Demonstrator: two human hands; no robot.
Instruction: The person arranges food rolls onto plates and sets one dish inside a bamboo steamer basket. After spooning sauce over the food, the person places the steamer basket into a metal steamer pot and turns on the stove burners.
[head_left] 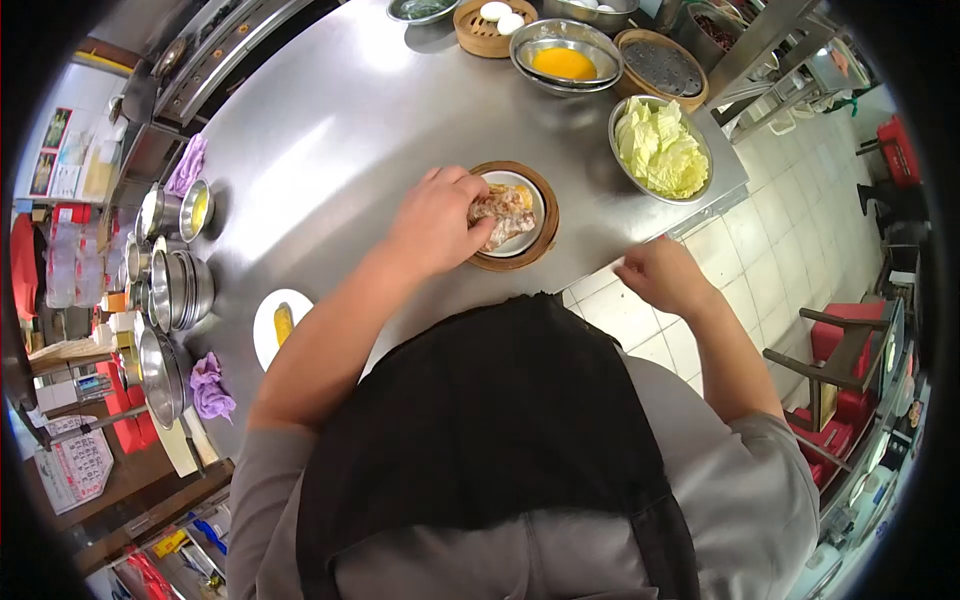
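My left hand (440,222) reaches over a small round bamboo steamer (549,238). Its thumb and fingers are closed on a pale, reddish piece of what looks like raw meat (503,212). The meat lies in a white dish (533,236) set inside the steamer, with something yellow at its upper edge. Just off the table edge, my right hand (662,277) is curled into a fist, apart from the dish, and nothing shows in it. Left of my left forearm, a white plate (264,335) bears a long yellow piece of food (284,323).
On the steel table (300,200), a bowl of cabbage leaves (660,150) stands right, near the edge. Bowls with yellow liquid (564,64) and a steamer with white eggs (496,13) sit at the back. Metal bowls (180,290) and purple cloths (211,386) line the left.
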